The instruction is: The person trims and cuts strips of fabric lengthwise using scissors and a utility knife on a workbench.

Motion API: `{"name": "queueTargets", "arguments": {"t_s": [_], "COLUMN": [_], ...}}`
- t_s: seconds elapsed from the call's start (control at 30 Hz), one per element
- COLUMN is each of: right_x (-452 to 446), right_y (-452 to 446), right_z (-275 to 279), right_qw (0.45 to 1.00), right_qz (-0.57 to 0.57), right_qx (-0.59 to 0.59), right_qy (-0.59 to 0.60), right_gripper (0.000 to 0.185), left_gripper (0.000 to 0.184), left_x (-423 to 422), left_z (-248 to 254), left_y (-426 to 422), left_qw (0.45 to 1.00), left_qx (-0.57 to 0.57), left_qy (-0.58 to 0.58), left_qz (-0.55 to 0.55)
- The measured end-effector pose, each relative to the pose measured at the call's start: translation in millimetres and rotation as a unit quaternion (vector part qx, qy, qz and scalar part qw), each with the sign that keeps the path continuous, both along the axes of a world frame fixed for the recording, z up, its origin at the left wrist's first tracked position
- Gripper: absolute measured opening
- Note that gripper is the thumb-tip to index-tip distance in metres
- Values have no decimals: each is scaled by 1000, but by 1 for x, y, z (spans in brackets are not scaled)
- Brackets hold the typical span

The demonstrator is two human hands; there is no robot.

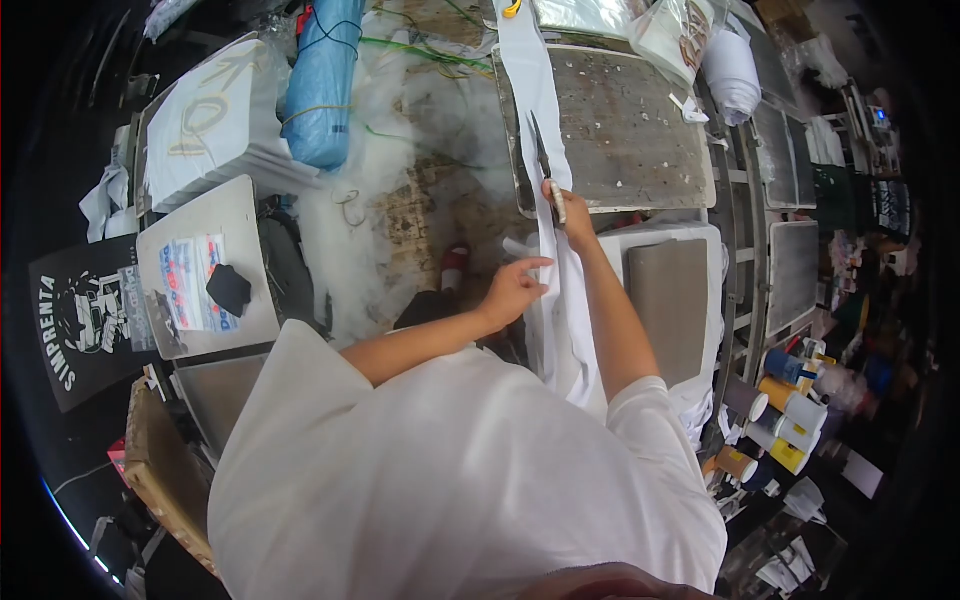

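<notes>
A long white strip of cloth (530,75) runs from the top of the view down toward my body, across the edge of a grey board. My right hand (572,218) is closed around the handle of the scissors (543,150), whose blades point away from me and lie over the strip. Left of the strip, my left hand (517,292) has its fingers apart, with fingertips at the cloth's edge; no grip on it shows. Below my hands the cloth hangs in loose folds.
A stained grey board (630,130) lies beyond my right hand, with a smaller grey panel (667,310) nearer. Stacked white sheets (215,120) and a blue wrapped roll (325,85) are at left. Paint containers (790,400) stand at right.
</notes>
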State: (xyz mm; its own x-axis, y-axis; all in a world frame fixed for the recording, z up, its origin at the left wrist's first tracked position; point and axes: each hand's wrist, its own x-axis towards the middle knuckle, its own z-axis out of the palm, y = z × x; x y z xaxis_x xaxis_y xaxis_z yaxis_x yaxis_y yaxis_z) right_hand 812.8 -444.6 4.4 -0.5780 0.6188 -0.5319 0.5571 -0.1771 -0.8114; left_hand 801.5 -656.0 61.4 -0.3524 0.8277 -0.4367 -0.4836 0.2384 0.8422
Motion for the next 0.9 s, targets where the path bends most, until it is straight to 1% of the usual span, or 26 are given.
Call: {"name": "queueTargets", "arguments": {"t_s": [0.03,0.1,0.23,0.3,0.33,0.4,0.43,0.47,0.53,0.6,0.73,0.8,0.83,0.9], "right_x": [-2,-5,-4,-8,-11,-17,-19,-21,-23,-22,-21,-26,-30,-38], "right_y": [-1,-5,-3,-3,-1,2,2,3,3,1,8,16,18,23], "right_z": [3,8,0,-1,-2,-5,-3,-2,6,20,16,14,16,20], "right_qw": [1000,998,997,999,999,998,998,998,999,996,994,1000,1000,1000], "right_qz": [-1,5,27,-3,-7,-22,-25,-23,-22,34,32,10,10,14], "right_qx": [-1,61,66,40,38,34,33,38,43,65,95,29,29,-18], "right_qy": [0,5,-24,-37,-37,44,44,36,25,-56,-48,-6,-8,-19], "right_gripper": [67,62,58,64,64,47,47,47,48,64,65,66,66,68], "left_gripper": [44,44,42,42,42,42,42,42,45,45,45,44,44,44], "left_x": [-1,-1,-1,-1,-1,-3,-4,-5,-6,-5,-8,-10,-10,-12], "left_z": [1,2,-4,-3,-3,-3,-4,-4,-5,-7,-7,-7,-8,-8], "left_y": [0,0,1,1,1,2,2,1,1,2,4,4,4,4], "left_qw": [1000,1000,1000,1000,1000,1000,1000,1000,998,998,997,997,997,997], "left_qx": [3,-2,-1,-4,-4,-6,-6,-7,2,5,17,12,7,9], "left_qy": [-4,-1,0,-7,-15,-13,-10,-10,7,12,37,31,26,21], "left_qz": [-1,-2,6,4,5,-7,-15,-18,-59,-59,-61,-64,-67,-68]}}
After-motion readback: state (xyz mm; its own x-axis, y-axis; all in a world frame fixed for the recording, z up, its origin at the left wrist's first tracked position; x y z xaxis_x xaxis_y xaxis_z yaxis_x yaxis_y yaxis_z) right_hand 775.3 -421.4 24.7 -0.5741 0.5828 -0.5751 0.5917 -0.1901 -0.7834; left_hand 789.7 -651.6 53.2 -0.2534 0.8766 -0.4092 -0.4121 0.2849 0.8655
